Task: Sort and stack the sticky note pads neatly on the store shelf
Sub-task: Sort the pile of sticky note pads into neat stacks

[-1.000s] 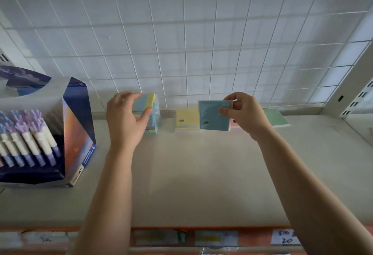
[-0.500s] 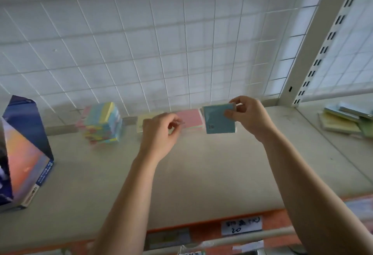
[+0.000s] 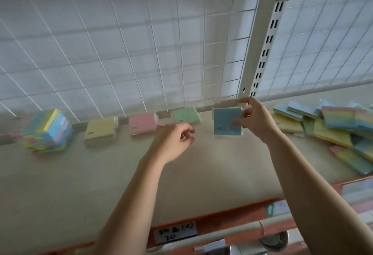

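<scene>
- Two hands reach over one shelf [image 3: 80, 184].
- The right hand [image 3: 255, 122] pinches one blue pad [image 3: 226, 121] by its right edge and holds it upright, low over the shelf, just right of the green pad.
- The left hand [image 3: 171, 141] hovers nearby. Its fingers [image 3: 185, 130] are loosely curled, holding nothing.
- Three single pads line the back: yellow pad [image 3: 100, 130], pink pad [image 3: 142, 123], green pad [image 3: 185, 115].
- One multicoloured stack [image 3: 48, 131] stands far left.
- One loose heap [image 3: 333, 129] sprawls at the right, too jumbled to count.

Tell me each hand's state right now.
Left hand: loosely curled, holding nothing.
Right hand: pinching the blue pad by its right edge.
</scene>
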### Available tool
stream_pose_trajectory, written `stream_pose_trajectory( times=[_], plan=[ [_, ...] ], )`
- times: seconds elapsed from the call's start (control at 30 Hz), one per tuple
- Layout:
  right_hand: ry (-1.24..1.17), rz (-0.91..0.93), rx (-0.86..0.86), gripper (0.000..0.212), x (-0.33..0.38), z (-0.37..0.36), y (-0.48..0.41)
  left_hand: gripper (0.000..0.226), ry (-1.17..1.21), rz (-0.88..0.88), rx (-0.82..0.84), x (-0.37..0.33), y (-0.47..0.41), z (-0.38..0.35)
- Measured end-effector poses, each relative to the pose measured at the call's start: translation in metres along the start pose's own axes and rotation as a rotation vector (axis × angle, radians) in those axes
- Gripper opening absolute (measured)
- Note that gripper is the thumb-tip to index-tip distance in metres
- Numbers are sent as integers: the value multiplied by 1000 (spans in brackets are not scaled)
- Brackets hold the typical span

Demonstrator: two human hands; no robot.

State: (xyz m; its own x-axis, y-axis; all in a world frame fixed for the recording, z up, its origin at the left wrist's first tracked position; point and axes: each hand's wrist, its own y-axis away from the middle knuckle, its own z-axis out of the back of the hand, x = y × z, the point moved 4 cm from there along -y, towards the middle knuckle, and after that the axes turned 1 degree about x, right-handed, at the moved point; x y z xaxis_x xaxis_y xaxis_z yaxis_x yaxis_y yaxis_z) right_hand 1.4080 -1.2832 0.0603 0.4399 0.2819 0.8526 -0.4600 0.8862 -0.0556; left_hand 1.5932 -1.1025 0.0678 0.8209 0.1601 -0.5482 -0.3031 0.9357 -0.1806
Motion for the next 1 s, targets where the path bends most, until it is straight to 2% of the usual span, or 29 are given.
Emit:
stream_pose_trajectory(
  times=[0.1,0.23,0.5,0.57,0.67,0.8,1.0],
  plan=[
    [13,3,46,68,-1,6,-8,14,18,33,19,-11,-5,-12],
    [107,56,111,60,2,0,-19,16,-50,64,10,-22,-8,-22],
    [331,128,125,14,-7,-6,-27,17,-39,104,-45,-20,-5,-25],
    [322,135,123,10,-9,-5,-23,16,-26,111,-60,-17,-4,-25],
    [318,133,156,24,-10,-6,-14,15,4,112,-81,-15,-3,-28],
    [429,183,228,49,-10,-12,-10,15,10,106,-77,-13,-3,-35],
    [439,179,157,50,-9,-17,-22,17,52,88,-111,-8,-1,-36]
  ],
)
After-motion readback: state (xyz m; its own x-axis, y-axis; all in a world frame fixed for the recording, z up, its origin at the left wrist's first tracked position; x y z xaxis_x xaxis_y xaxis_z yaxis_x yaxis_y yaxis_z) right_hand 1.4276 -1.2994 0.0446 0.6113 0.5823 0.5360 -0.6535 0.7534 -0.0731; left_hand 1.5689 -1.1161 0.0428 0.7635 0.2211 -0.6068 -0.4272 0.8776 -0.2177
